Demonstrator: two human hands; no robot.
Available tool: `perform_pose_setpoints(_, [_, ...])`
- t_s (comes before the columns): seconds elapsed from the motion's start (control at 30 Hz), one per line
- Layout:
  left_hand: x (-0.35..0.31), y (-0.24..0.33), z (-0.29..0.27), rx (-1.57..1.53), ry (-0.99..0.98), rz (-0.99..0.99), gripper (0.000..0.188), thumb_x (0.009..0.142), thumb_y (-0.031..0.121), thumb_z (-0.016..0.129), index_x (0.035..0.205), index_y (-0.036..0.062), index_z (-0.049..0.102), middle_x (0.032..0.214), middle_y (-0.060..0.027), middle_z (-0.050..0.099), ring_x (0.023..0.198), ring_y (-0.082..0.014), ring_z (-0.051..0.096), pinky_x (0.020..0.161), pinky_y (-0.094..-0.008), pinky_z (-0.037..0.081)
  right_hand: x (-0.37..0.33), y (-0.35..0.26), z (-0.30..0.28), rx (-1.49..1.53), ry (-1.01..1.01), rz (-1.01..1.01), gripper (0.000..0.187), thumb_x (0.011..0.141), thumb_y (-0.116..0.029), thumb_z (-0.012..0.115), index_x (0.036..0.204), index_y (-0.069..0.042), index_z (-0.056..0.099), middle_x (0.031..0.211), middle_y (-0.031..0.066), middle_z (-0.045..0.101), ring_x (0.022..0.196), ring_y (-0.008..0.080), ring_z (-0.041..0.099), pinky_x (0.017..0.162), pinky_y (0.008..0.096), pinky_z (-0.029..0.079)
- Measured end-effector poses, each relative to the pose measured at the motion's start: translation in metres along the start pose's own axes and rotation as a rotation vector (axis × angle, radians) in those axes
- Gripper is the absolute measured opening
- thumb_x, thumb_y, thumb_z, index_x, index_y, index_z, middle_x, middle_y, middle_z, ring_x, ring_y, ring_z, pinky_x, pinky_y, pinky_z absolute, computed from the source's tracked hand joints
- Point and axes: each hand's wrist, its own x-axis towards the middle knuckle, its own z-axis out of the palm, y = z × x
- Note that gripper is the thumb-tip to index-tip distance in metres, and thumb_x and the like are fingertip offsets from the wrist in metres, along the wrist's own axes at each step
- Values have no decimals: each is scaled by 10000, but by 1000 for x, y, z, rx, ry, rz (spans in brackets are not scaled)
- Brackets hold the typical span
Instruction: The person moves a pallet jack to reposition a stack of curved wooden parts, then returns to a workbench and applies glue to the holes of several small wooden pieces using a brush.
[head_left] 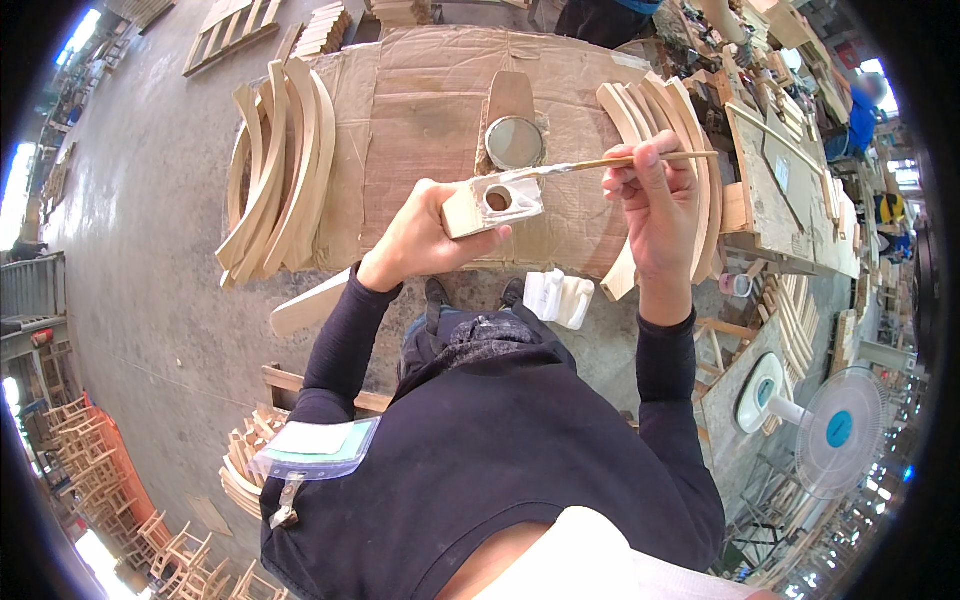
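My left hand (425, 235) grips a pale wooden block (463, 214) with a round hole through it. White, wet-looking stuff coats the face around that hole. In my right hand (655, 210), a thin brush (640, 160) with a wooden handle is pinched between thumb and fingers. Its whitened tip reaches left to the block's far edge; whether it touches cannot be made out. Just beyond the block, a round tub (514, 142) of greyish-white stuff sits by an upright-lying wooden board (511, 95) on the cardboard-covered table (425, 115).
Curved wooden slats lie stacked at the table's left (285, 175) and right (650, 110). White-wrapped bundles (558, 298) are below the near edge, by my feet. A white fan (840, 430) stands at right. More curved pieces (245, 465) are low on the left.
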Motion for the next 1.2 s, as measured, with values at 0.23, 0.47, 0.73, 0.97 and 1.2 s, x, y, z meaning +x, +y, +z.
perform_pose_setpoints(0.23, [2, 2, -1, 16, -13, -7, 263, 726, 169, 706, 891, -25, 639, 644, -34, 604, 585, -34, 473, 546, -223, 430, -2, 14, 6, -28, -2, 35, 110, 862, -134, 611, 842, -54, 538, 784, 121, 662, 678, 160, 649, 604, 245, 512])
perform_pose_setpoints(0.47, [3, 1, -2, 64, -6, 0, 269, 723, 170, 706, 900, -23, 642, 642, -41, 605, 580, -37, 480, 547, -225, 433, 1, 11, 0, -13, -58, 49, 93, 843, -77, 620, 870, -50, 535, 829, 140, 660, 716, 164, 650, 625, 252, 510])
perform_pose_setpoints(0.73, [5, 5, -4, 58, -29, -61, 254, 727, 169, 701, 888, -19, 643, 651, -42, 618, 582, -45, 501, 566, -232, 446, 7, 10, -7, 26, -128, 53, 150, 825, -19, 620, 878, -78, 492, 912, 181, 647, 801, 210, 658, 671, 268, 520])
perform_pose_setpoints(0.97, [6, 5, -6, 74, -53, -74, 235, 730, 161, 697, 867, -21, 641, 670, -49, 629, 599, -46, 512, 581, -233, 454, 11, 14, -14, 77, -181, 39, 195, 809, 32, 613, 858, -90, 468, 935, 183, 645, 844, 241, 655, 732, 306, 532])
perform_pose_setpoints(1.2, [8, 0, -5, 90, -32, -7, 244, 734, 150, 690, 899, -24, 641, 694, -64, 642, 617, -50, 527, 599, -233, 460, 12, 17, -27, 123, -225, 20, 222, 799, 73, 603, 793, -105, 471, 940, 153, 648, 931, 240, 629, 759, 335, 533])
